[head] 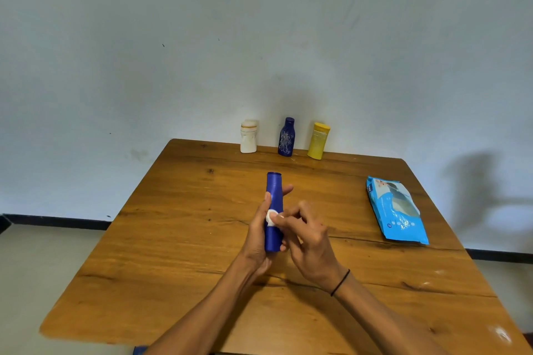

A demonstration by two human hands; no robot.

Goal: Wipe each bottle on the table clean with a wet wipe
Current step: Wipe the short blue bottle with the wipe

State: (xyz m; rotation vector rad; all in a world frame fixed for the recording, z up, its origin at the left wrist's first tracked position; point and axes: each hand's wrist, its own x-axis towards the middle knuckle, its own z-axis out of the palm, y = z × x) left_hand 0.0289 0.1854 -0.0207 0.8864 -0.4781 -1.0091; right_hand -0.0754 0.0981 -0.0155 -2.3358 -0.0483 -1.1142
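Wooden table [178, 239] against pale wall: blue bottle [273, 204] held above centre for wiping.
Bottle is gripped upright by left hand [258, 235] so its side faces right hand [307, 235], whose fingertips pinch a small white wipe [271, 217] against it. Plastic looks smooth, matte.

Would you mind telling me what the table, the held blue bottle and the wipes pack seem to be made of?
Table: wood or wood-look laminate, satin; grain, knots and dark cracks show. Blue bottle, gripped by the left hand: likely matte plastic, with even opaque colour. Wipes pack: thin glossy plastic film, crinkled with highlights.
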